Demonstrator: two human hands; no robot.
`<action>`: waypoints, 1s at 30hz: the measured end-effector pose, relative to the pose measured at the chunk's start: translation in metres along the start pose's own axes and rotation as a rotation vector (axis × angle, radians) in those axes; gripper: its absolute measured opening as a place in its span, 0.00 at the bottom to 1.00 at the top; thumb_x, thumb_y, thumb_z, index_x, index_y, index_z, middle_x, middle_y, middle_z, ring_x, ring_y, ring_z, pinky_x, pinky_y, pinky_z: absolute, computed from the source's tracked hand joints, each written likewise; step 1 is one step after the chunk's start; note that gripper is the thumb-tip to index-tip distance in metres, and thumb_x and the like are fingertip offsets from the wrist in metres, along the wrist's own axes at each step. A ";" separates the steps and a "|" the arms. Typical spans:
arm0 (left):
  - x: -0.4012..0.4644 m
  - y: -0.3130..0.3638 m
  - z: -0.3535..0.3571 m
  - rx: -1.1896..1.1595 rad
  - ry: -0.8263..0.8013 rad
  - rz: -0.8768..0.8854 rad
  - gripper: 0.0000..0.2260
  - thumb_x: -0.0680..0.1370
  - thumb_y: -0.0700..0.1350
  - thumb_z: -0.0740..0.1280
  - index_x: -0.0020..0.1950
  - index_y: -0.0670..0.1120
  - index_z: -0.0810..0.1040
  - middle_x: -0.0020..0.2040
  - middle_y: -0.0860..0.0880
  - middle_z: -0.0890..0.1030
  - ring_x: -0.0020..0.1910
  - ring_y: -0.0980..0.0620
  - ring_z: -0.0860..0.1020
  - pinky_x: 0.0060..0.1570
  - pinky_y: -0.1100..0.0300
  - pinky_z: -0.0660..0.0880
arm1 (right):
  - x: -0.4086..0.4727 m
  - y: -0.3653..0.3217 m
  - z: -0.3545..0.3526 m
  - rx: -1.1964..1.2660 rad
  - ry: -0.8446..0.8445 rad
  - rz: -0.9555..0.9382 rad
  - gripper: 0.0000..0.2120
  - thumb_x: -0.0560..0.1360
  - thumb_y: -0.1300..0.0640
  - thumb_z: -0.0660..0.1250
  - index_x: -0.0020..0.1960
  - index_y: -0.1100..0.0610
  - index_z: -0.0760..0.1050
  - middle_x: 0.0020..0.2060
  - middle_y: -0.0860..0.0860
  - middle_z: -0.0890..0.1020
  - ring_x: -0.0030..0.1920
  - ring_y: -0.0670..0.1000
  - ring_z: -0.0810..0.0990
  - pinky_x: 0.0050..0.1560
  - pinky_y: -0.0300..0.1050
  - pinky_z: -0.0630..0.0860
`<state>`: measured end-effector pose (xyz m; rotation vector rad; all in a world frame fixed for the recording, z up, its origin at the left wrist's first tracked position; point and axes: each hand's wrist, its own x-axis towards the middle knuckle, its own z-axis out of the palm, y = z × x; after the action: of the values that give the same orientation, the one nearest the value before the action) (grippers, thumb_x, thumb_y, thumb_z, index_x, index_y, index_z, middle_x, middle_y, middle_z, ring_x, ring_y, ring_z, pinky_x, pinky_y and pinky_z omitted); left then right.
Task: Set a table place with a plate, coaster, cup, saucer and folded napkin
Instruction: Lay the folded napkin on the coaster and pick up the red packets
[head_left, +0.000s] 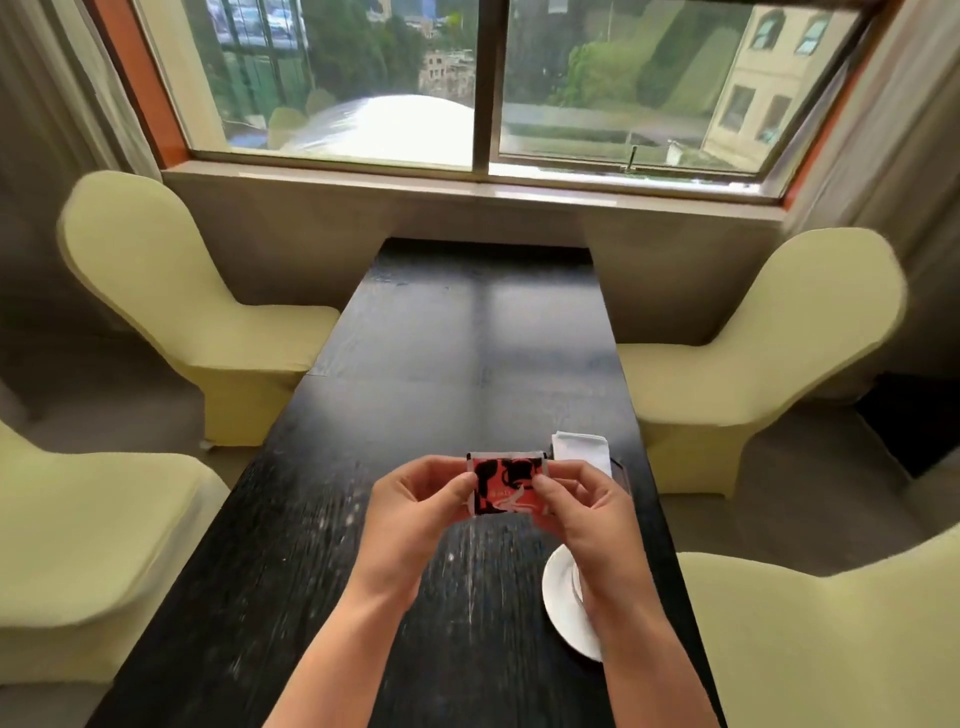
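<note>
Nearest the viewer, a white plate (563, 603) lies on the dark counter (415, 374) near its right edge, partly hidden by the right forearm that passes over it. Above the counter's middle, the left hand (415, 501) and the right hand (582, 506) together hold a square red-and-black coaster (506, 486) with a pale border, raised off the surface and tilted toward the viewer. The left hand pinches the coaster's left edge between thumb and curled fingers; the right hand pinches its right edge in the same way. Just beyond the right hand, a folded white napkin (582, 449) lies on the counter near its right edge, its near part hidden behind the hand and coaster. Four chairs with pale yellow-green covers flank the counter, two on each side, among them the far left chair (171, 291) and the far right chair (779, 338). Beyond the counter's far end, a wide window (483, 83) shows trees and buildings outside.
</note>
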<state>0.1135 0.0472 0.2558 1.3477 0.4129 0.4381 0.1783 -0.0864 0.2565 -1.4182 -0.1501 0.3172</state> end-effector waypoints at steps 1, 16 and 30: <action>-0.001 -0.002 0.009 0.005 0.010 -0.006 0.06 0.73 0.34 0.68 0.41 0.43 0.83 0.36 0.48 0.85 0.36 0.53 0.83 0.36 0.64 0.79 | 0.002 -0.001 -0.011 -0.028 -0.009 0.002 0.07 0.73 0.65 0.68 0.40 0.55 0.79 0.32 0.49 0.85 0.35 0.45 0.83 0.32 0.33 0.77; -0.018 -0.019 0.066 0.099 0.023 -0.049 0.08 0.74 0.35 0.69 0.40 0.46 0.83 0.35 0.49 0.85 0.36 0.56 0.82 0.35 0.65 0.78 | 0.005 -0.002 -0.085 -0.113 -0.025 0.092 0.06 0.72 0.66 0.68 0.40 0.57 0.79 0.37 0.56 0.84 0.40 0.55 0.82 0.42 0.48 0.81; 0.015 -0.111 0.105 0.158 -0.064 -0.340 0.06 0.73 0.34 0.69 0.40 0.43 0.84 0.37 0.45 0.86 0.36 0.53 0.84 0.32 0.67 0.77 | 0.041 0.067 -0.148 -0.263 0.057 0.309 0.11 0.69 0.69 0.69 0.34 0.54 0.80 0.31 0.50 0.82 0.33 0.46 0.78 0.34 0.37 0.74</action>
<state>0.1886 -0.0504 0.1642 1.4066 0.6215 0.0816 0.2517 -0.2061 0.1643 -1.7119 0.0790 0.5252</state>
